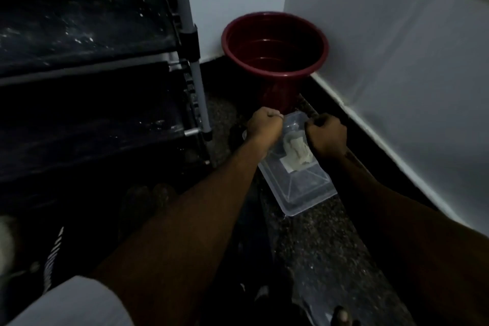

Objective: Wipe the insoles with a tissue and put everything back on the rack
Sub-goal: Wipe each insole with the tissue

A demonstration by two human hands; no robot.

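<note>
A clear plastic container (304,201) lies on the speckled floor by the wall, with crumpled white tissue (296,149) inside it. My left hand (264,126) grips the far left rim of the container with curled fingers. My right hand (328,133) grips the far right rim the same way. The dark shoe rack (79,34) stands at the left with its fabric shelves bare. I cannot make out any insoles in the dim light.
A dark red bucket (275,45) stands in the corner just beyond the container. White walls (397,61) close off the back and right. Dim rounded shapes (148,198), perhaps shoes, lie on the floor below the rack. A striped dark item (53,257) lies at the lower left.
</note>
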